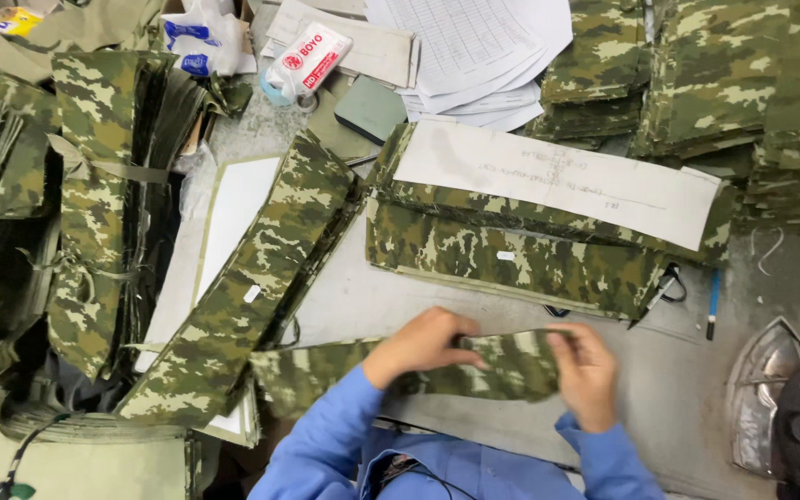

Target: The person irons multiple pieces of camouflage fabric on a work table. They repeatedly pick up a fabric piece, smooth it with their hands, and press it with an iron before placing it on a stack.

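At the near edge of the tabletop (696,389), the left hand (423,344) and right hand (588,370) each pinched one camouflage strip (502,366), seemingly mid-fold, while a stack of cut camouflage pieces (511,250) under a paper sheet (567,181) lay just beyond, untouched.

A fabric strip (400,370) lies across the near edge of the bench (678,380), held between the left hand (418,344) and right hand (588,370). Behind it sits a fabric stack (511,255) with a paper sheet (557,181) on top. A pen (713,304) lies to its right, an iron (784,407) nearer right, and a long bundle (252,278) slants at left.
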